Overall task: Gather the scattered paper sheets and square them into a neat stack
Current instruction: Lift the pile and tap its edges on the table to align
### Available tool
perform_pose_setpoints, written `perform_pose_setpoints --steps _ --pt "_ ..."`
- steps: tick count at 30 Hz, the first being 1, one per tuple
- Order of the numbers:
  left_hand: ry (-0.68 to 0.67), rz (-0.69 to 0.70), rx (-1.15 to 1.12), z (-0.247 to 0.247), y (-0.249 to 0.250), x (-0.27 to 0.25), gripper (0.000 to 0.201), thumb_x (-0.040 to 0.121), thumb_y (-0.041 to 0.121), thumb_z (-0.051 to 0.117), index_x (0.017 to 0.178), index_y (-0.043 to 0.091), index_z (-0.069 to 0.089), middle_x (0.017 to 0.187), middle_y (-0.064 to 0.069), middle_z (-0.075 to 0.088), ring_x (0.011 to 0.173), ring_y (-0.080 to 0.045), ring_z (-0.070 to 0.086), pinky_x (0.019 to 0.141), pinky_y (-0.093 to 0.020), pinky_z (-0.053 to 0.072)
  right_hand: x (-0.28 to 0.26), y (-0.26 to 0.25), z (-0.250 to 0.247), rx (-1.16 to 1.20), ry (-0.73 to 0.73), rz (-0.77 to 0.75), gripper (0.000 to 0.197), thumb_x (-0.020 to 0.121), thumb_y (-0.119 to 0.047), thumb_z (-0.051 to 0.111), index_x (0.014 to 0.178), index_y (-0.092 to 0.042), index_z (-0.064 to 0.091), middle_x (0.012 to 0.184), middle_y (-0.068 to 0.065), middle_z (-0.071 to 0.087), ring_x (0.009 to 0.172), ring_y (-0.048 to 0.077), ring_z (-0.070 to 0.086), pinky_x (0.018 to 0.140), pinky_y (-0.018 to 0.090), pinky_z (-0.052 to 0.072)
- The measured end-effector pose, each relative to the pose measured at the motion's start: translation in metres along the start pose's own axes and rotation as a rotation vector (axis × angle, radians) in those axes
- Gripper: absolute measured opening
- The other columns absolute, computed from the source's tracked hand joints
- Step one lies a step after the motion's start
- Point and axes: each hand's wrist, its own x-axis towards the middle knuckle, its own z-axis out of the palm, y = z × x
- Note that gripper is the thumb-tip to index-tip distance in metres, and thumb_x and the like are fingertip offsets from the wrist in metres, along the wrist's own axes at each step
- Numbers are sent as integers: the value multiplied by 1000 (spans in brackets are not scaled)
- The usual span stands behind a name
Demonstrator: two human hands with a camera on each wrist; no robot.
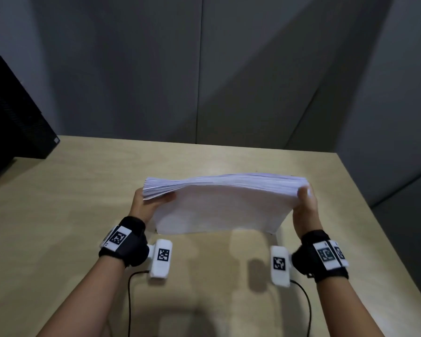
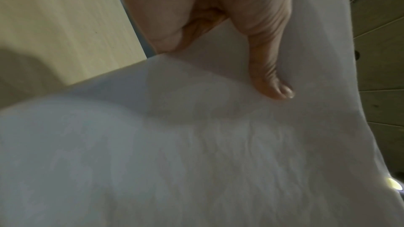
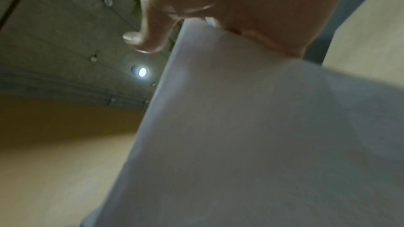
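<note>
Head view had the paper stack (image 1: 219, 207) stood on its long edge on the counter (image 1: 83, 190), left hand (image 1: 145, 203) and right hand (image 1: 305, 207) each clamped round an end, thumbs in front. Probably upright for tapping flush, since the top-left corner was fanned.

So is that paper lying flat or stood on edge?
On edge, tilted: the stack stands with its lower edge at the table, left hand and right hand gripping its ends.
</note>
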Motion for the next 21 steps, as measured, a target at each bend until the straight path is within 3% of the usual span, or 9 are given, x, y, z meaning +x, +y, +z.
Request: perform_pose_setpoints --steps 3,5,8,10,12,15,17,19,21 --pt "5 3 -76 7 5 -1 29 62 -8 73 56 20 73 55 15 70 53 5 63 55 -9 51 -2 10 -15 -102 -129 14 77 61 -32 73 128 -21 39 114 -7 55 92 -7 58 80 9 47" --pt "7 16 -97 12 8 -2 38 67 -13 70 55 23 75 55 14 70 52 5 63 53 -9 50 -5 13 -11 -159 -115 17 61 63 -3 79 116 -17 53 96 -15 68 79 -10 62 75 13 50" --pt "25 49 -111 12 12 -1 46 70 -17 66 57 26 76 57 16 71 54 5 63 57 -9 51 -7 8 -5 -184 -30 -17 23 69 1 72 85 -15 65 62 -23 70 61 -11 62 64 12 49" --pt "35 83 -112 8 14 -1 42 68 -18 67 62 22 76 61 14 72 58 5 65 60 -10 52 -4 7 -7 -191 -25 -49 26 75 11 64 85 -13 64 62 -26 68 61 -13 61 62 6 48" --pt "-3 98 -94 3 11 0 41 61 -12 75 82 23 70 74 9 74 68 4 67 67 -12 52 -3 9 -12 -205 -54 -34 32 74 15 63 83 -16 63 63 -25 69 62 -12 61 62 5 48" --pt "-58 91 -111 2 3 1 79 38 18 86 108 32 52 102 2 65 89 -2 65 74 -9 51 -2 16 -9 -255 -100 29 34 71 13 67 83 -18 62 64 -23 70 62 -11 62 62 10 49" --pt "-45 113 -121 6 5 1 94 26 43 89 110 29 49 102 4 64 92 -2 62 70 -6 49 2 18 -8 -246 -91 47 31 73 12 66 81 -18 64 60 -23 69 59 -11 62 60 10 49" --pt "-7 109 -139 10 11 -1 81 32 51 88 100 24 54 83 14 71 76 4 65 63 -6 49 5 17 -6 -218 -85 56 30 75 13 64 82 -16 65 61 -23 69 60 -11 62 60 6 49" --pt "28 101 -132 13 17 0 40 57 25 86 85 19 58 65 18 71 60 7 63 58 -11 49 5 15 -5 -224 -92 60 30 76 13 63 82 -17 64 61 -24 69 60 -12 62 59 5 48"
